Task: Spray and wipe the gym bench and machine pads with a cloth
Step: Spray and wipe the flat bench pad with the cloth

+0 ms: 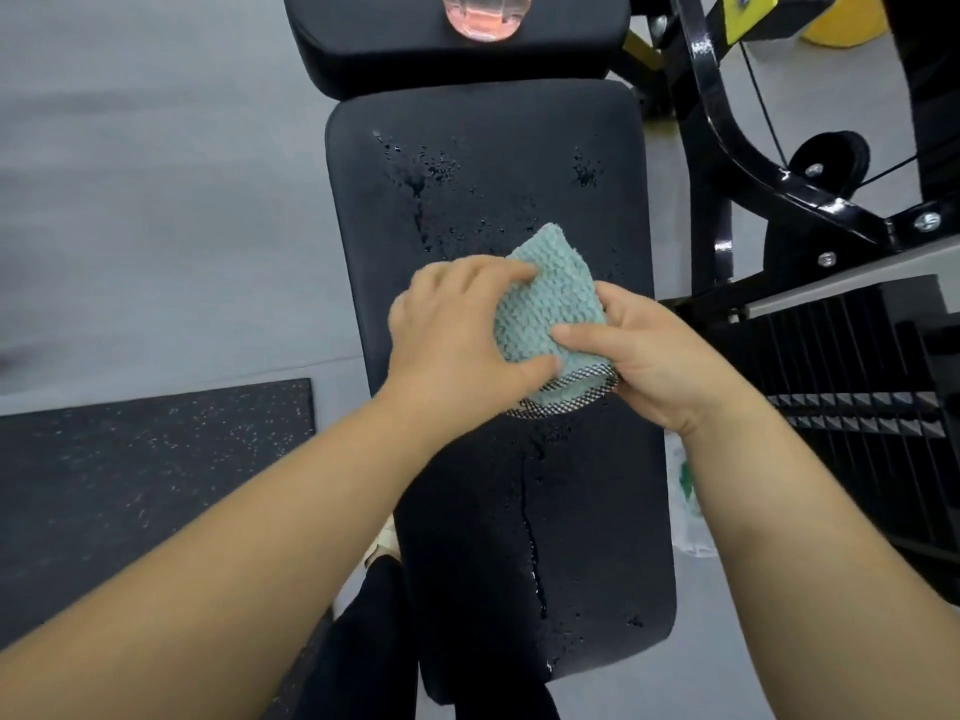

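A long black bench pad runs away from me, wet with droplets near its far end and a liquid streak down its near half. Over its middle I hold a folded teal cloth with a dark checkered edge. My left hand grips the cloth's left side, thumb underneath. My right hand pinches its right side, thumb on top. A second black pad lies beyond the first, and a clear bottle of pink liquid stands on it, cut off by the frame's top.
A black machine frame with bolts, a cable and a pulley stands at the right, above a weight stack. Grey floor lies to the left, with a black speckled mat near me. A white plastic bag sits beside the bench on the right.
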`<state>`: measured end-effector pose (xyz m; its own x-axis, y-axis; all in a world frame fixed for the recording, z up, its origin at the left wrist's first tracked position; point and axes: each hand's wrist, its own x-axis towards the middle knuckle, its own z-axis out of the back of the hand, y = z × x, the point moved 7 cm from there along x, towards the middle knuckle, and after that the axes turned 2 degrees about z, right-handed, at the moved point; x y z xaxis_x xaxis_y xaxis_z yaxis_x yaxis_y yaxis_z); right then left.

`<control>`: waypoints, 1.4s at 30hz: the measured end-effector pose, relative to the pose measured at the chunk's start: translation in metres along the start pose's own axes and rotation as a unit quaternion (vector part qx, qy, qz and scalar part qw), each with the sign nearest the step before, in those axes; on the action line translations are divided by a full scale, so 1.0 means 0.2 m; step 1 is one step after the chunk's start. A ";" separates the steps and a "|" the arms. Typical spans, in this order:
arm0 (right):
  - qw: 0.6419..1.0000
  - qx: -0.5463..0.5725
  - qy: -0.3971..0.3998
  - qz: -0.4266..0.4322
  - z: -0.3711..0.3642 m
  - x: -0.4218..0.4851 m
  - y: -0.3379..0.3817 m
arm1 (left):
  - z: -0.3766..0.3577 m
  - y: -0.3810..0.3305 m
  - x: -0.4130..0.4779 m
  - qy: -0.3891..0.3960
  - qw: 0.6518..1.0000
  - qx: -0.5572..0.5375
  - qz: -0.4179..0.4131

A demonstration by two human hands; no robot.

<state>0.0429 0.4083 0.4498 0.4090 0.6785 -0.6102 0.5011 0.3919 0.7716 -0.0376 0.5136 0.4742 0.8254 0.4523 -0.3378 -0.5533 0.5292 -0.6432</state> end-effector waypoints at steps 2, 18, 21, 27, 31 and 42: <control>0.999 -0.028 0.032 0.024 -0.01 0.00 0.05 | -0.05 0.01 0.02 0.084 0.992 -0.097 0.001; 0.895 -0.163 -0.368 0.191 0.09 0.29 0.20 | 0.02 0.45 0.22 -0.102 0.956 -0.205 0.184; 0.819 -0.338 -0.402 0.232 0.10 0.48 0.38 | 0.12 0.64 0.34 -0.097 0.954 -0.145 0.245; 0.738 -0.492 -0.399 0.233 -0.07 0.82 0.34 | 0.14 0.78 0.50 -0.002 0.961 -0.169 0.220; 0.714 -0.564 -0.303 0.285 -0.37 0.84 0.24 | 0.14 0.80 0.51 0.001 0.969 -0.114 0.220; 0.665 -0.575 -0.381 0.286 -0.01 0.88 0.43 | 0.10 0.87 0.53 0.032 0.959 -0.134 0.249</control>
<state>0.1563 0.5616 0.4095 0.7687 0.5814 0.2666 -0.6389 0.7179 0.2765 -0.0489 0.6670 0.3398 0.4768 0.5511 -0.6848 -0.8385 0.0515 -0.5425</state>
